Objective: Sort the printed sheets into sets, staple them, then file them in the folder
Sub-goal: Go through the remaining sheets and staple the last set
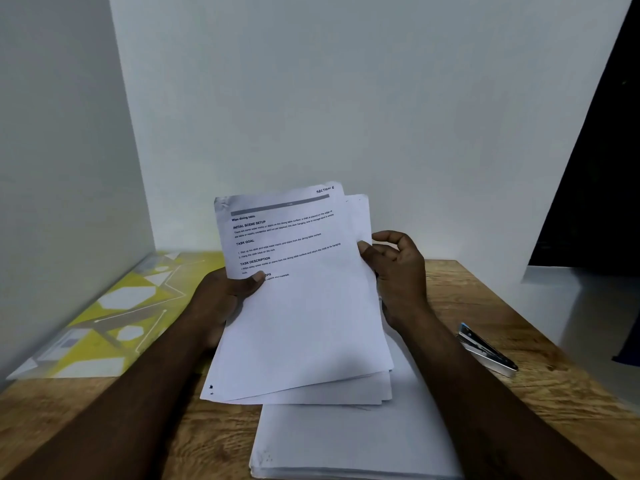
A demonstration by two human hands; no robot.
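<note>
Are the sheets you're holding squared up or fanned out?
Fanned out: the held sheets show staggered edges at top right and bottom, gripped by left hand and right hand.

A wooden desk (485,299) with clear grain stands in a corner, where a plain pale back wall (346,98) meets a left wall (52,133). At the right edge is a dark area (606,168).
</note>
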